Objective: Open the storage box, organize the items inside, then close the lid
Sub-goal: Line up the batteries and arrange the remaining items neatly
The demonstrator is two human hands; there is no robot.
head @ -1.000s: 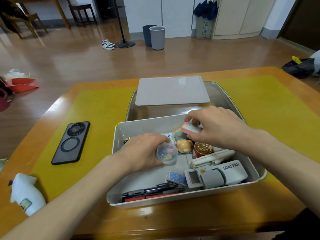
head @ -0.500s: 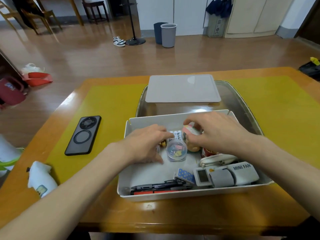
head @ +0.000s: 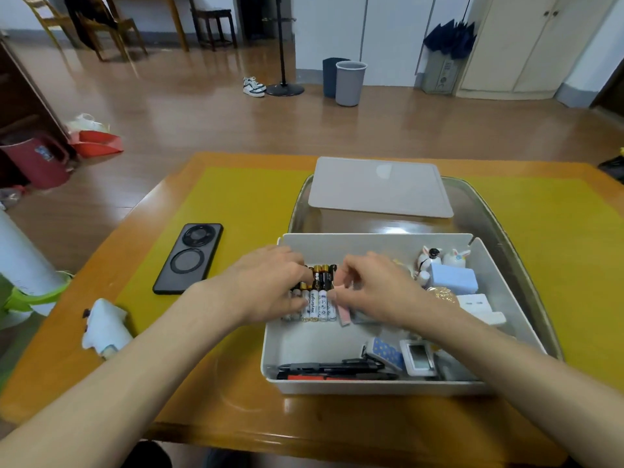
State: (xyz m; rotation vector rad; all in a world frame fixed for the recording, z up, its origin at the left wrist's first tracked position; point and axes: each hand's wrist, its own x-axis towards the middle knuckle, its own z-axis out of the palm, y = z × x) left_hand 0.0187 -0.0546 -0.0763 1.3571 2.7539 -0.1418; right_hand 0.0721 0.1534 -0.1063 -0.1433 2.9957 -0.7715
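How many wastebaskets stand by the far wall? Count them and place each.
2: a grey wastebasket in front, a dark blue wastebasket just behind, to its left. None seems hidden.

Single cam, head-worn, wide-angle. Faces fwd and down over table (head: 216, 412); open box (head: 371, 386) close, lower centre-right. Both forearms enter from bottom edge. Floor and cabinets (head: 526, 42) far, top of frame.

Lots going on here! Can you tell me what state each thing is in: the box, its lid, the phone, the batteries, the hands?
White plastic storage box: open, items inside.
Flat grey lid: off, lying behind the box.
Black phone: face down on the yellow mat.
Row of white batteries: lying side by side.
Left hand: on the batteries.
Right hand: beside the batteries; grip unclear.
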